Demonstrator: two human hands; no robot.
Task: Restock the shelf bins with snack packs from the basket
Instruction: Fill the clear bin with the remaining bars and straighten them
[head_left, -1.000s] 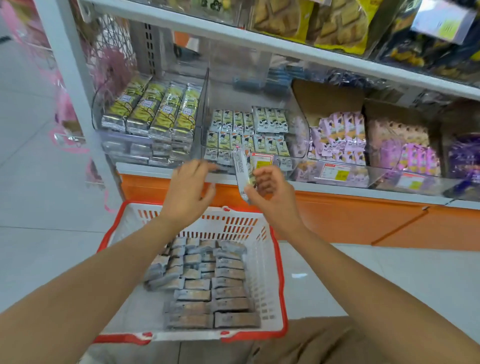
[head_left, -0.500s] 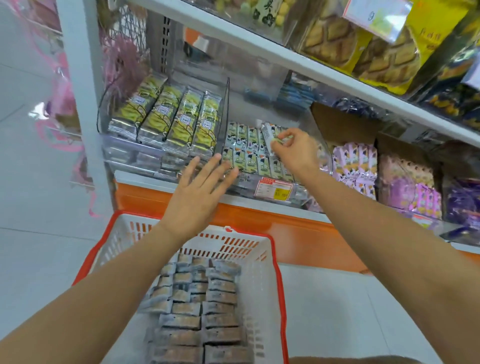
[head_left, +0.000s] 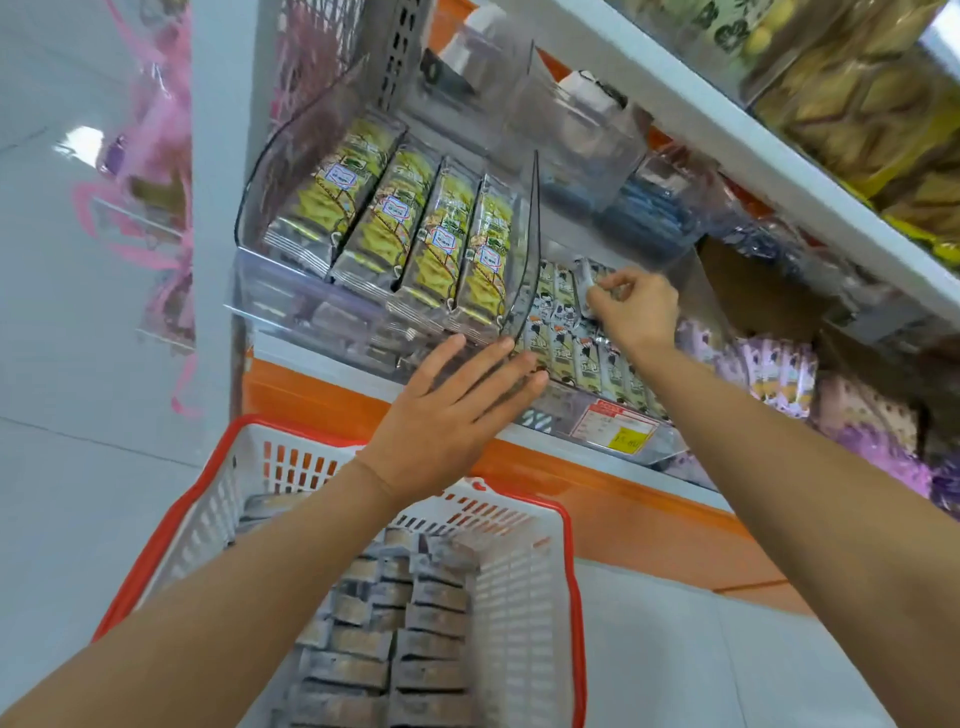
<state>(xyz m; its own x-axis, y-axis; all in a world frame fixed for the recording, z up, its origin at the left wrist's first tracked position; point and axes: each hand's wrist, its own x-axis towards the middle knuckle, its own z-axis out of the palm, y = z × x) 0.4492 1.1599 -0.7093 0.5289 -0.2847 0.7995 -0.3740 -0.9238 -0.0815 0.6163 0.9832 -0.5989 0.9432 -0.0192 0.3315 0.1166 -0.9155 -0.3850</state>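
My right hand (head_left: 636, 312) reaches into the clear middle shelf bin (head_left: 623, 441) and pinches a small silver snack pack (head_left: 586, 283) above rows of the same green-and-white packs (head_left: 558, 332). My left hand (head_left: 457, 410) is flat with fingers straight, its fingertips at the front lip of the bins near the clear divider (head_left: 527, 270). Below, the red-rimmed white basket (head_left: 524, 597) holds several rows of grey snack packs (head_left: 395, 639).
The left clear bin (head_left: 291, 306) holds yellow-green packs (head_left: 415, 234). Pink and purple packs (head_left: 774, 374) fill bins to the right. A white upper shelf (head_left: 753, 150) overhangs the bins. An orange base panel (head_left: 623, 514) runs under the shelf. White floor lies on the left.
My right hand carried the snack pack from above the basket up into the middle bin. My left hand rose to the bin's front lip with fingers spread. The view tilted closer.
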